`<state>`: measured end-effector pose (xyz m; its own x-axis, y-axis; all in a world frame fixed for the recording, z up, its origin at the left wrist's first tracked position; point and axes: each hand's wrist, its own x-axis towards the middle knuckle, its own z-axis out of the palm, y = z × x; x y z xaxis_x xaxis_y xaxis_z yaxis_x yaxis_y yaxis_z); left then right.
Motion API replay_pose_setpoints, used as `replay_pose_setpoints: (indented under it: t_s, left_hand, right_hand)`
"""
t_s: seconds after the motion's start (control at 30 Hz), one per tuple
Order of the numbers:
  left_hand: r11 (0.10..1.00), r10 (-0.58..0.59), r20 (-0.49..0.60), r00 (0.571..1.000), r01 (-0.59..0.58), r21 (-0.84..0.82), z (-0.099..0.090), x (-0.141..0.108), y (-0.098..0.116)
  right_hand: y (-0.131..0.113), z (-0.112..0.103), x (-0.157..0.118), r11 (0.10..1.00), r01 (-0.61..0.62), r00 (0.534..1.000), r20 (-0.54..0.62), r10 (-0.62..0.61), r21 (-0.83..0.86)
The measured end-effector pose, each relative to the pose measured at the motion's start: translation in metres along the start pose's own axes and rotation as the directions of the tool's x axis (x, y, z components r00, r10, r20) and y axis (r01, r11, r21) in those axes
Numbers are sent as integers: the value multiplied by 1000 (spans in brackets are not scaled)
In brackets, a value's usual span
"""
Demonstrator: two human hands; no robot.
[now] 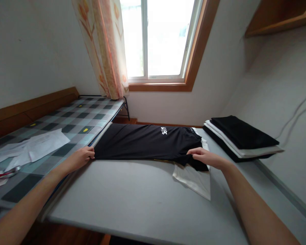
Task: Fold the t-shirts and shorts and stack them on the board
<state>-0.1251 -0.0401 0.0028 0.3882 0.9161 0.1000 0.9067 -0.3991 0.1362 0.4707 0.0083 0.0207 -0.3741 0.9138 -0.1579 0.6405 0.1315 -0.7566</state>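
A black T-shirt [137, 141] with white lettering lies stretched lengthwise across the white table [132, 194]. At its left end, my left hand [83, 158] pinches the near corner of the hem by the table's left edge. My right hand [205, 157] grips the black fabric near the sleeve and shoulder at the other end. Under the black shirt is a white garment [193, 180], whose sleeve sticks out toward me and whose edge shows past the collar. The fingertips of both hands are closed on the cloth.
On the table's right side, against the wall, sits a stack of folded black and white clothes [244, 136]. To the left, a bed with a checked cover [91, 112] holds loose papers [46, 144]. A curtain [107, 47] hangs beside the window [165, 37]; a wooden shelf [283, 25] is at upper right.
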Motion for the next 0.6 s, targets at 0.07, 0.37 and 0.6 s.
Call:
replay_pose_setpoints:
  t_s: [0.07,0.37,0.6]
  left_hand:
    - [1000,6,36,999,-6,2,-4,1,5]
    - [998,-63,27,998,64,-22,-9,13,31]
    - [974,37,104,994,-13,-225,0,37,64]
  right_hand:
    - [-2,-3,-2,1000,-1,1000,-15,1,9]
    - [-8,-4,-3,997,79,947,311,-81,19]
    - [-3,-3,-4,995,69,902,422,-90,65]
